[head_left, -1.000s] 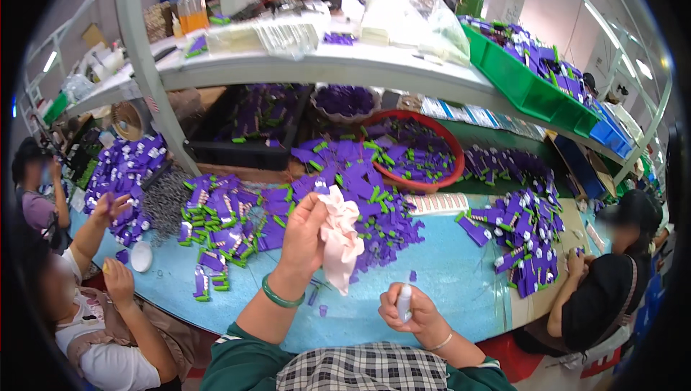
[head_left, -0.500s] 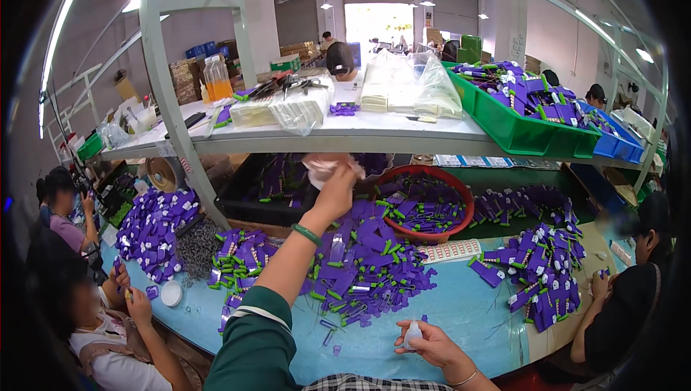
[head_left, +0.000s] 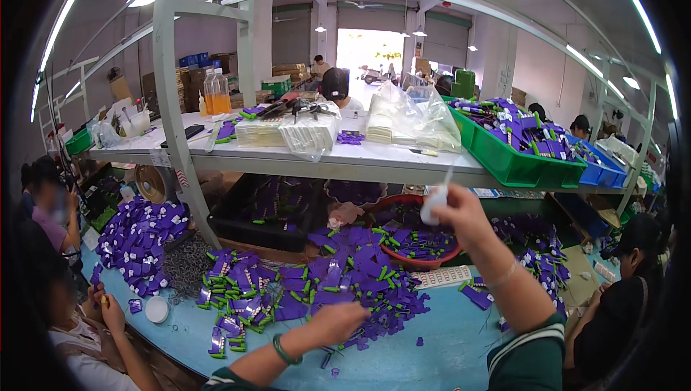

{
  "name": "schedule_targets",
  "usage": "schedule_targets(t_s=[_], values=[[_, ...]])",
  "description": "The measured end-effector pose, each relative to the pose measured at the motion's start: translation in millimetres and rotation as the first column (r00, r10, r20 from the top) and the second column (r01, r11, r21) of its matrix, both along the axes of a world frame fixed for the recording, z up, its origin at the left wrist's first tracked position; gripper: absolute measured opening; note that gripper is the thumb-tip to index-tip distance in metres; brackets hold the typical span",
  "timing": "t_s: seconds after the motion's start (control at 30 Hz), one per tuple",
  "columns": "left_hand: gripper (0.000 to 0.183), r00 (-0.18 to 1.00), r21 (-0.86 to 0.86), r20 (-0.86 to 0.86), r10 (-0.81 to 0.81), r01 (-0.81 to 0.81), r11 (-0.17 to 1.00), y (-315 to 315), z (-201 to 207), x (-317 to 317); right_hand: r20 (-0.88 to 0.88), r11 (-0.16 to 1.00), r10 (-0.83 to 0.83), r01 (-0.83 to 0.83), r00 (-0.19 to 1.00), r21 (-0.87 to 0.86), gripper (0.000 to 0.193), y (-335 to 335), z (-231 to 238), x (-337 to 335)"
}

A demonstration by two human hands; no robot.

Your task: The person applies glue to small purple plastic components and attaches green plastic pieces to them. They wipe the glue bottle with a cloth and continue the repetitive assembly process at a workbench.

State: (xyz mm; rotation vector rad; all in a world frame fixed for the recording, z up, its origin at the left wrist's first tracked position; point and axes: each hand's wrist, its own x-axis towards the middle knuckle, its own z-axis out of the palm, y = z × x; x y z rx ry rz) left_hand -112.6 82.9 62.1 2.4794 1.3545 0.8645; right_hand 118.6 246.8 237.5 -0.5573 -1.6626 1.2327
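Gripping a white nozzle bottle in the right hand, raised before the front edge of the shelf, with its thin nozzle upward. Holding the left hand low, by the near side of the purple-and-green plastic pieces heaped on the blue tabletop, with fingers apparently curled; cannot tell, for blur, whether grasping or touching anything.

Under the shelf, can see a red basket well filled with more such pieces, partly hidden by the right hand and bottle. To its left, can make out a shaded bowl with purple parts inside, then a black tray holding purple and green pieces in shadow. Between tray and basket, can find a crumpled pink cloth.

Up at the shelf's right end, can see a green crate heaped above its rim with purple pieces, and beside it a blue crate, also loaded with purple. Further left, can see clear bottles containing orange liquid.
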Motion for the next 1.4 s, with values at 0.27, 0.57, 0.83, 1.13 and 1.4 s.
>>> schedule_targets(t_s=[0.27, 0.57, 0.83, 1.13, 1.4], values=[[0.02, 0.992, -0.05, -0.004, -0.128, 0.128, 0.991, -11.9, -20.4, 1.9, 0.183, 0.9, -0.31, 0.225, 0.933, 0.374, 0.021, 133.0, 72.8, -89.3], [0.023, 0.977, -0.089, 0.062, -0.203, 0.208, 0.974, -14.9, -31.9, 7.1, 0.113, 0.642, -0.574, 0.36, 0.811, 0.677, 0.031, 151.4, 41.5, -95.6], [0.019, 0.936, 0.018, 0.352, -0.013, 0.007, 1.0, -6.3, -24.1, -21.0, 0.212, 0.596, -0.425, 0.095, 0.88, 0.797, 0.018, 0.8, -49.4, -42.6], [0.017, 0.886, 0.117, 0.223, 0.406, -0.438, 0.892, 27.4, -30.8, -75.3, 0.64, 0.934, -0.007, -0.224, 0.768, 0.28, 0.018, -185.9, -242.8, 34.7], [0.016, 0.687, -0.018, 0.159, 0.709, -0.716, 0.698, -10.0, -27.7, -130.5, 0.609, 0.979, 0.125, -0.198, 0.784, 0.054, 0.022, -211.8, -259.1, 94.8]])
